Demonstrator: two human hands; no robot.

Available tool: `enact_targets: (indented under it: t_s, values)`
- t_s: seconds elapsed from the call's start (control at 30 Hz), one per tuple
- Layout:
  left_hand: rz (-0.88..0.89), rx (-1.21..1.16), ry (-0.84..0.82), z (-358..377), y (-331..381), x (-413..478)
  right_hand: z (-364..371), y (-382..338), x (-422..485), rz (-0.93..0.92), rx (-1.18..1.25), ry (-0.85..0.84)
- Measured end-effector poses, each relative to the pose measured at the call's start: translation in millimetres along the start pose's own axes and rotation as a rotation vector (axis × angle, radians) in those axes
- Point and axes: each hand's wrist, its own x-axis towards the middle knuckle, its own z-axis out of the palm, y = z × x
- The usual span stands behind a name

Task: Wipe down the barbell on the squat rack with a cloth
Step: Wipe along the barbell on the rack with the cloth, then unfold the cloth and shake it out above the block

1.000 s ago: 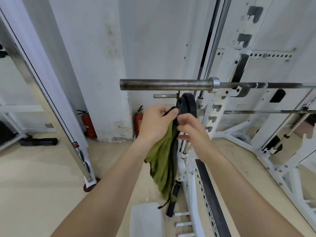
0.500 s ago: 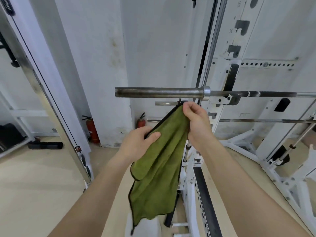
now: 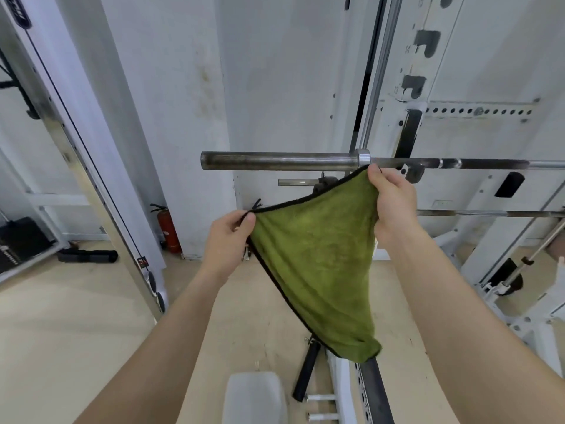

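A dark steel barbell (image 3: 281,160) rests across the white squat rack (image 3: 406,87), its bare sleeve pointing left. Just below it I hold a green cloth (image 3: 318,258) with black trim, spread into a hanging triangle. My left hand (image 3: 227,240) pinches its left corner. My right hand (image 3: 393,203) grips the upper right corner right under the barbell's silver collar (image 3: 363,157). The cloth is close beneath the bar; whether it touches the bar I cannot tell.
A red fire extinguisher (image 3: 167,228) stands by the wall. A shorter bar (image 3: 299,182) and a lower safety bar (image 3: 489,213) sit below the barbell. A black roller (image 3: 88,256) lies on the floor at left; a grey pad (image 3: 255,396) is near my feet.
The cloth went from bunched between both hands to unfolded and stretched wide. My right hand rose to the bar's collar and my left hand drew apart to the left.
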Motion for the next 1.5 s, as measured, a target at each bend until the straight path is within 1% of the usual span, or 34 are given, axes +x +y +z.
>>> enact_targets:
  t_s: [0.07, 0.23, 0.27, 0.37, 0.43, 0.47, 0.57, 0.63, 0.7, 0.73, 0.8, 0.83, 0.87, 0.93, 1.03, 1.07, 1.17, 1.23, 1.27, 1.3, 1.37, 1.43, 1.5]
  values:
    - [-0.008, -0.089, -0.050, 10, 21, 2, -10, 4, 1, 0.040, -0.084, -0.009]
    - [0.038, -0.110, -0.193, 37, 56, 2, -12, 23, -8, 0.175, -0.185, -0.091]
    - [0.057, -0.102, -0.218, 41, 61, 2, -10, 28, -12, 0.172, -0.221, -0.152]
    - [0.121, -0.020, -0.283, 42, 68, 5, 1, 35, -25, 0.147, -0.317, -0.495]
    - [0.170, -0.008, -0.318, 36, 70, 6, 12, 32, -35, 0.134, -0.386, -0.664]
    - [0.179, -0.019, -0.316, 32, 69, 7, 18, 30, -37, 0.098, -0.406, -0.705]
    - [0.144, -0.062, -0.271, 22, 65, 2, 40, 27, -40, -0.055, -0.469, -0.733]
    - [0.044, -0.123, -0.168, 21, 61, -1, 55, 27, -42, -0.128, -0.536, -0.759]
    - [-0.040, -0.228, -0.047, 21, 56, -4, 69, 31, -43, -0.147, -0.579, -0.772]
    - [-0.020, -0.235, 0.001, 22, 51, -8, 75, 33, -45, -0.169, -0.598, -0.762]
    - [0.083, -0.148, 0.085, 27, 34, -20, 85, 34, -48, -0.221, -0.572, -0.682]
    - [0.120, -0.096, 0.099, 33, 22, -28, 90, 32, -50, -0.222, -0.492, -0.613]
    - [0.131, -0.060, 0.076, 39, 7, -36, 95, 27, -50, -0.196, -0.366, -0.527]
    - [0.114, -0.014, -0.030, 54, -27, -54, 102, 10, -49, -0.090, -0.134, -0.354]
    - [0.040, 0.126, -0.143, 69, -82, -72, 100, -11, -30, 0.056, 0.064, -0.165]
    - [0.000, 0.186, -0.199, 71, -98, -75, 96, -17, -24, 0.074, 0.110, -0.119]
    - [-0.140, 0.444, -0.444, 69, -155, -85, 84, -30, -9, 0.071, 0.174, 0.022]
    - [-0.257, 0.616, -0.546, 53, -190, -93, 72, -34, -2, 0.053, 0.207, 0.106]
    - [-0.312, 0.662, -0.543, 43, -202, -96, 65, -33, 1, 0.036, 0.205, 0.141]
    - [-0.358, 0.674, -0.501, 33, -209, -95, 58, -29, 4, 0.006, 0.178, 0.164]
    - [-0.369, 0.673, -0.362, 17, -204, -84, 46, -13, 6, -0.038, 0.022, 0.166]
    - [-0.285, 0.654, -0.268, 12, -177, -63, 41, 13, -3, 0.028, -0.214, 0.091]
    - [-0.255, 0.550, -0.273, 15, -131, -40, 36, 46, -17, 0.150, -0.473, -0.024]
